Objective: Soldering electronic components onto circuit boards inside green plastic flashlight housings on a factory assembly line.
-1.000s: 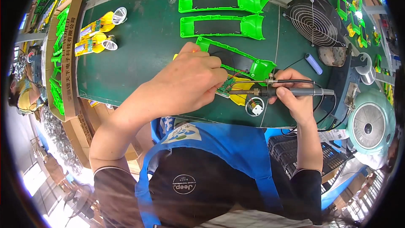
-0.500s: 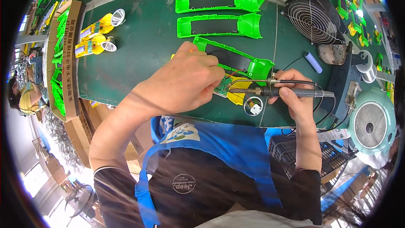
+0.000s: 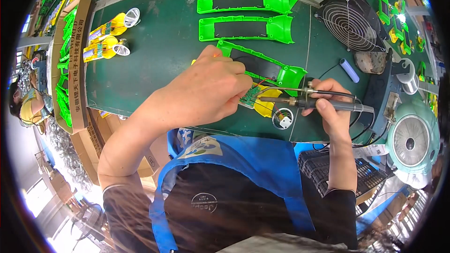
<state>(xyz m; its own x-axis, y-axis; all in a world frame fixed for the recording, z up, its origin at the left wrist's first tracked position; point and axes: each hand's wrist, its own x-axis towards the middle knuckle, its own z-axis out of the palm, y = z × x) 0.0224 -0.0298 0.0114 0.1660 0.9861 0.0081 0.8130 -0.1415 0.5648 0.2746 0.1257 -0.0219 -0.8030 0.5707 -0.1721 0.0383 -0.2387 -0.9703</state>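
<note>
My right hand (image 3: 332,105) is wrapped round a black soldering iron (image 3: 344,106) with a thin metal tube fixed alongside it. The iron's tip points left, over a yellow flashlight housing (image 3: 266,107) and close to its green circuit board (image 3: 251,96); whether it touches is hard to see. Closed in a pinch, my left hand (image 3: 211,89) is at the board's left end, and its fingers hide what they hold. A round reflector (image 3: 283,118) with a white square piece inside sits at the housing's right end. Just behind lies a green half shell (image 3: 262,68), with a red wire running near it.
More green shells (image 3: 244,29) lie farther back. Two yellow flashlight assemblies (image 3: 105,48) lie left, beside a cardboard box (image 3: 79,65) of green parts. To the right are a black fan (image 3: 349,18), a blue cylindrical cell (image 3: 349,70), a solder spool (image 3: 408,78) and a pale green round fan (image 3: 412,143).
My right hand and the soldering iron have shifted slightly right, the tip drawing back a little from the board. My left hand keeps its pinch in nearly the same place.
</note>
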